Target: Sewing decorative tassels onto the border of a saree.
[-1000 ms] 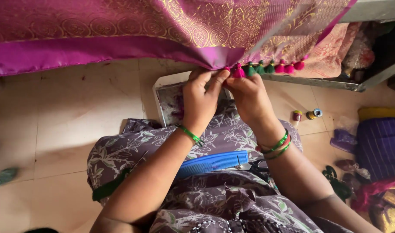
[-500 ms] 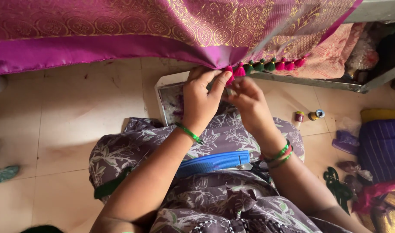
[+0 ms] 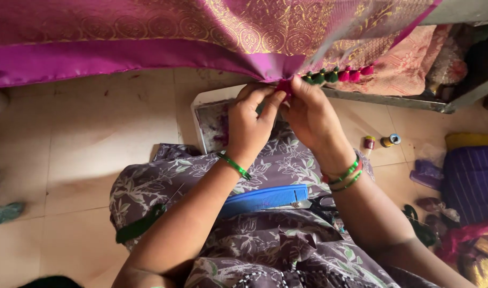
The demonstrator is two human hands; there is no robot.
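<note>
A magenta silk cloth with gold woven patterns hangs across the top of the head view. Along its lower edge runs a row of green and pink tassels. My left hand and my right hand meet at the cloth's edge, both pinching a pink tassel where the border bunches up. Green bangles circle both wrists. A blue comb and black-handled scissors lie on my lap, on the floral purple dress.
A white tray sits on the tiled floor beyond my knees. Small thread spools stand on the floor at right. A purple striped bag and heaped fabrics fill the right edge. A green thread bundle rests by my left knee.
Both hands stay at the cloth's edge; the fingers shift slightly around the pink tassel. The view has drifted a little.
</note>
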